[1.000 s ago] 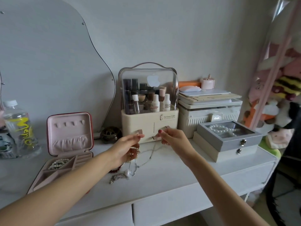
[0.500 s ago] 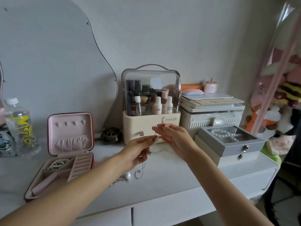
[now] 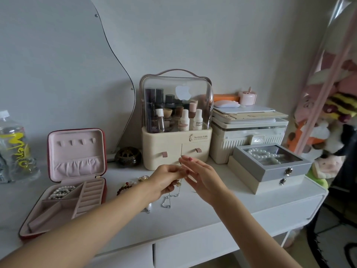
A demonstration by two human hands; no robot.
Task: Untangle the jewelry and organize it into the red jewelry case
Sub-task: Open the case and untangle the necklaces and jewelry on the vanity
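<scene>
Two hands meet above the white tabletop (image 3: pixel 212 213), closer together than half a second ago, when the thin silver chain necklace (image 3: pixel 170 198) was stretched wider between them. The left hand (image 3: pixel 164 180) has its fingers curled, pinching the top of that chain, which hangs down from it to a looped pendant resting on the tabletop just below. The right hand (image 3: pixel 201 178) now has its fingers nearly straight and spread; whether a fingertip pinches the fine chain I cannot tell. Judging by this, one strand has been drawn partly free and the picking-apart goes on. Just left of the left hand lies the rest of the tangle: a dark red bead bracelet (image 3: pixel 125 187) and a gold piece (image 3: pixel 144 178). Further left, well apart, the open red jewelry case with pink lining (image 3: pixel 58 207) already holds a white pearl bracelet (image 3: pixel 61 191) in its rear compartment.
</scene>
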